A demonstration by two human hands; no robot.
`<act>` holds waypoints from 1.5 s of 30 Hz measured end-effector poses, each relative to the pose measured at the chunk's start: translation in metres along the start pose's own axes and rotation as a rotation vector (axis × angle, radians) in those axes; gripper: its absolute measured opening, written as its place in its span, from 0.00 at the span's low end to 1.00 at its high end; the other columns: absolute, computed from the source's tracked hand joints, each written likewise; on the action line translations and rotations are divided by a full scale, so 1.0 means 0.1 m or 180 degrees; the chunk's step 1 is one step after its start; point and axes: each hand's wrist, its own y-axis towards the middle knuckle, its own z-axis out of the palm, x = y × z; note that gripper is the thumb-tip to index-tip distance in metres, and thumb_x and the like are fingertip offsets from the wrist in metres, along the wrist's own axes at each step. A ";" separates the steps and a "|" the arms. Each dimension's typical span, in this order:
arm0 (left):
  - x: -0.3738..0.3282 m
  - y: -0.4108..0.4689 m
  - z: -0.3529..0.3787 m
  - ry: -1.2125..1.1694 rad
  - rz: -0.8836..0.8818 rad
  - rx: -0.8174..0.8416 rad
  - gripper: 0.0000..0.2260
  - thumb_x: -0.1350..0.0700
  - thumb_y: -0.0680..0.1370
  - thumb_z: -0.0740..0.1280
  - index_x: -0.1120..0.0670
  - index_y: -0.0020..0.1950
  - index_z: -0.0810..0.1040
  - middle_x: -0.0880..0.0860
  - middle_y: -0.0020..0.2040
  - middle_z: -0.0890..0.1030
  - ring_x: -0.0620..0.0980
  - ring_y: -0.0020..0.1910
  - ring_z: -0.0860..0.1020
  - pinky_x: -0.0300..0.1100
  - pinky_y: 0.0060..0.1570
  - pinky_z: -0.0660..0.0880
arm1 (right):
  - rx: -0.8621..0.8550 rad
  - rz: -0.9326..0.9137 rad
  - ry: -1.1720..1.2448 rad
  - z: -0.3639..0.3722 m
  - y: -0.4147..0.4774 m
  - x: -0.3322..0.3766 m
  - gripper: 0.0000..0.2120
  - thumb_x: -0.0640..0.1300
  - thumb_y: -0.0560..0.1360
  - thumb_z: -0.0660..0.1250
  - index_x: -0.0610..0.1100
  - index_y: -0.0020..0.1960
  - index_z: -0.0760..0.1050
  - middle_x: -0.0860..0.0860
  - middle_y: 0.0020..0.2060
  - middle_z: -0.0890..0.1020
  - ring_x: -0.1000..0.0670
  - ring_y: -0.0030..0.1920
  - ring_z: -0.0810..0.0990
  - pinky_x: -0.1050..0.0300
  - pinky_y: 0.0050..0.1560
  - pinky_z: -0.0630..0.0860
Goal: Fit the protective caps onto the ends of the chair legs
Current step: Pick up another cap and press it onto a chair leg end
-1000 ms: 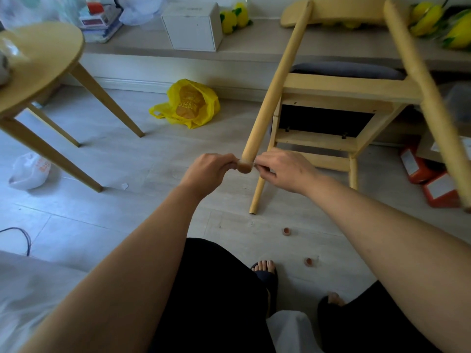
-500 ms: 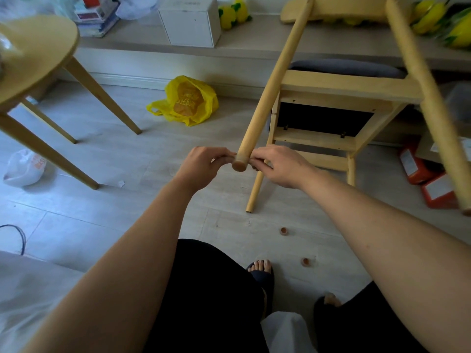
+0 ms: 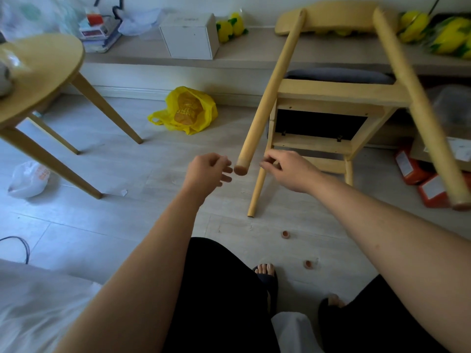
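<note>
You have one pale wooden chair [image 3: 339, 93] tipped back in front of you, with four round legs in view. Two are raised, the left raised leg [image 3: 270, 87] and the right raised leg [image 3: 413, 98]. The two lower legs [image 3: 258, 189] [image 3: 348, 171] reach down to the grey plank floor [image 3: 153, 174].

One fitted cap [image 3: 240, 170], small, round and brown, sits on the end of the left raised leg. A second brownish cap [image 3: 461, 207] shows at the blurred end of the right raised leg. Two loose caps [image 3: 286, 234] [image 3: 308, 263] lie on the floor near your feet, apart from each other, which makes four in all. One crumpled yellow plastic bag [image 3: 187, 110] lies by the wall, and one round wooden table [image 3: 40, 72] stands at your left.

Half a second ago both your hands pinched the end of the left raised leg. Now they have let go and drawn apart to either side of it. Your left hand [image 3: 207, 171] hangs just beside the fitted cap, fingers loosely curled and holding nothing. Your right hand [image 3: 290, 170] is clear of the leg, its fingers also loosely bent and empty.

The fitted cap looks dull reddish-brown and rounded, and it covers the whole tip of the leg.
</note>
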 end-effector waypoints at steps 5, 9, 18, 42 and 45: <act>-0.11 -0.08 0.12 0.0643 0.0311 0.0188 0.13 0.54 0.73 0.78 0.53 0.53 0.80 0.50 0.44 0.87 0.49 0.43 0.86 0.50 0.45 0.82 | 0.0021 0.0267 -0.0001 -0.01 -0.09 -0.11 0.15 0.55 0.83 0.62 0.50 0.66 0.75 0.54 0.53 0.80 0.52 0.51 0.80 0.50 0.51 0.80; -0.17 -0.06 0.09 0.1842 0.0743 -0.0149 0.11 0.47 0.72 0.77 0.50 0.50 0.83 0.50 0.46 0.85 0.54 0.47 0.82 0.51 0.47 0.79 | 0.0009 0.0256 0.0010 -0.01 -0.11 -0.13 0.16 0.55 0.83 0.62 0.51 0.68 0.74 0.55 0.54 0.80 0.52 0.53 0.80 0.49 0.53 0.79; -0.15 -0.08 0.10 0.2836 0.1233 -0.0353 0.14 0.40 0.75 0.71 0.48 0.53 0.83 0.51 0.46 0.86 0.57 0.47 0.81 0.47 0.41 0.73 | 0.0152 0.0088 -0.0088 0.15 -0.05 -0.01 0.18 0.59 0.82 0.60 0.55 0.69 0.70 0.60 0.54 0.77 0.54 0.51 0.77 0.52 0.47 0.75; -0.26 -0.18 0.32 0.2586 0.1073 -0.0771 0.11 0.44 0.76 0.72 0.48 0.53 0.80 0.52 0.47 0.83 0.57 0.45 0.80 0.45 0.36 0.65 | -0.0215 0.0831 -0.0093 0.00 -0.45 0.07 0.16 0.50 0.83 0.61 0.51 0.69 0.75 0.50 0.63 0.81 0.46 0.62 0.79 0.44 0.61 0.78; -0.32 -0.27 0.38 0.2940 0.1252 -0.0815 0.11 0.47 0.78 0.71 0.50 0.56 0.77 0.52 0.50 0.83 0.57 0.49 0.79 0.46 0.39 0.67 | -0.0242 0.0862 -0.0171 -0.08 -0.64 -0.01 0.12 0.51 0.82 0.61 0.51 0.64 0.76 0.50 0.60 0.82 0.44 0.59 0.80 0.45 0.57 0.79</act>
